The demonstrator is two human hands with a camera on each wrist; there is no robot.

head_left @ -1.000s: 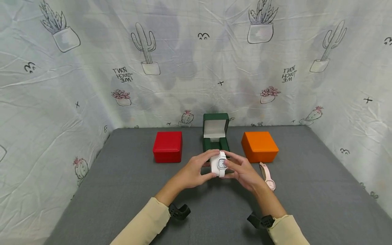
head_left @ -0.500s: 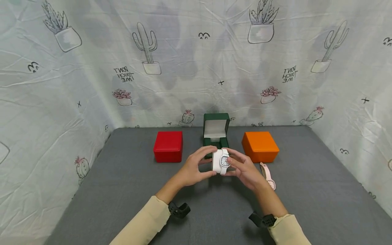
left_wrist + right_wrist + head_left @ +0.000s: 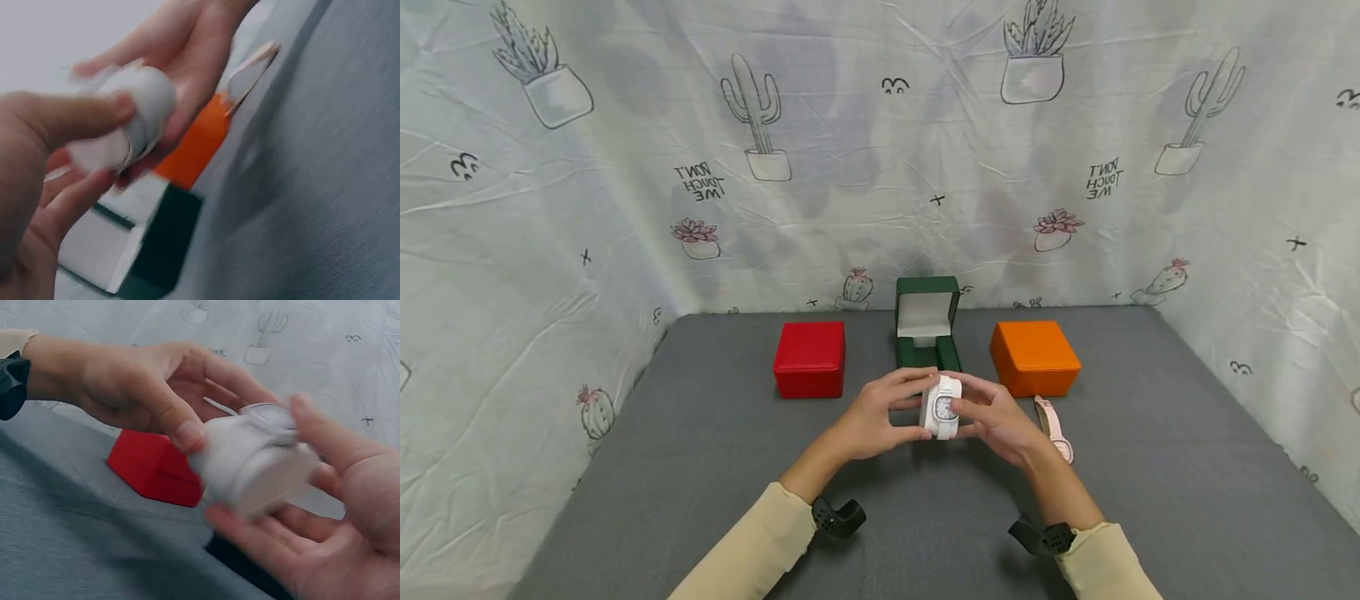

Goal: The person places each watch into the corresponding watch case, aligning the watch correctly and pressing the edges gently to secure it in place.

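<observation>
Both hands hold a white watch (image 3: pixel 943 407) wrapped round a white cushion (image 3: pixel 253 464) above the grey table, just in front of the open green box (image 3: pixel 927 327). My left hand (image 3: pixel 880 414) pinches the cushion between thumb and fingers from the left. On the other side my right hand (image 3: pixel 992 417) grips it with curled fingers, thumb near the dial (image 3: pixel 272 416). In the left wrist view the cushion (image 3: pixel 128 119) is blurred between both hands. The green box (image 3: pixel 144 244) has a white lining, and its raised lid stands at the back.
A shut red box (image 3: pixel 809 359) stands left of the green box, a shut orange box (image 3: pixel 1034 358) right of it. A pink watch (image 3: pixel 1052 427) lies flat in front of the orange box. Printed cloth walls (image 3: pixel 550 208) ring the grey table (image 3: pixel 700 467).
The hands lifted the watch and cushion a little toward the green box, then brought them back down and turned them slightly. The boxes and the pink watch stayed put.
</observation>
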